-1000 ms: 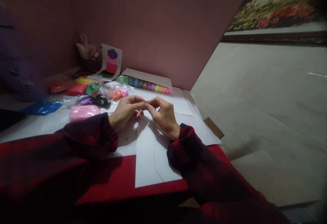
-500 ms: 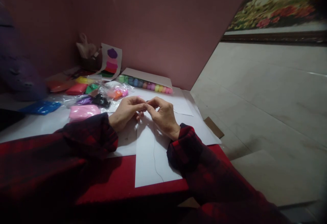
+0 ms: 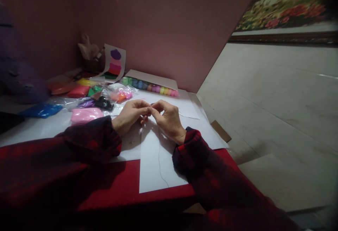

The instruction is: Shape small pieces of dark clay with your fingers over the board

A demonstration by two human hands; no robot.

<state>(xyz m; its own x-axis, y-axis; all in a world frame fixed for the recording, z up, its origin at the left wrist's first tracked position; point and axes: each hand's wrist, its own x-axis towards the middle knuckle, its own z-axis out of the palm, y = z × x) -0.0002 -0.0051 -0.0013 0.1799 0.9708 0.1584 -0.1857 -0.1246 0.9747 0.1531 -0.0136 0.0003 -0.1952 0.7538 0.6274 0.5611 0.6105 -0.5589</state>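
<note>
Thin dark thread (image 3: 159,153) runs from the pinched fingertips down toward the near edge of a white paper sheet (image 3: 150,167) lying on the red table (image 3: 126,185). The left hand (image 3: 129,115) and right hand (image 3: 169,118) meet fingertip to fingertip, both closed in a pinch on the thread's far end; what else they hold is too small to tell. Left of them lie a pink clay bag (image 3: 84,115) and a blue bag (image 3: 41,110).

Matt white paper sheet (image 3: 153,167) on red cloth (image 3: 124,185); glossy plastic bags (image 3: 86,115).
</note>
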